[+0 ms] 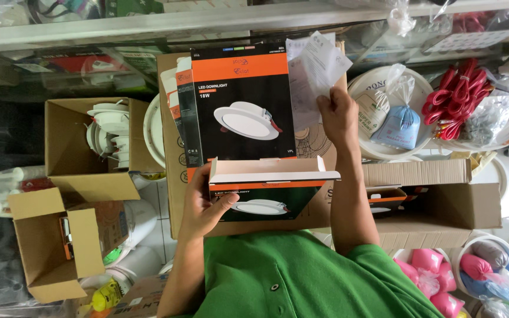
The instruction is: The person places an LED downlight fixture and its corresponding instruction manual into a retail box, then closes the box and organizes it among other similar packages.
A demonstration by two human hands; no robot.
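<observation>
My left hand (207,203) grips the near end of a black and orange retail box (243,112) printed with a picture of a round white downlight. The box's end flap (272,171) is open toward me. To the right of the box, my right hand (337,115) is raised and pinches a folded white paper sheet (316,70) at its lower edge. The box rests over a large brown carton (175,176). My green shirt fills the bottom of the view.
An open cardboard box (60,147) with several white round lamps stands at left, and an empty open box (54,247) sits below it. At right are a carton (431,206), a white bucket (366,88) holding a blue bag, red cable bundles (458,94) and pink bags (431,265).
</observation>
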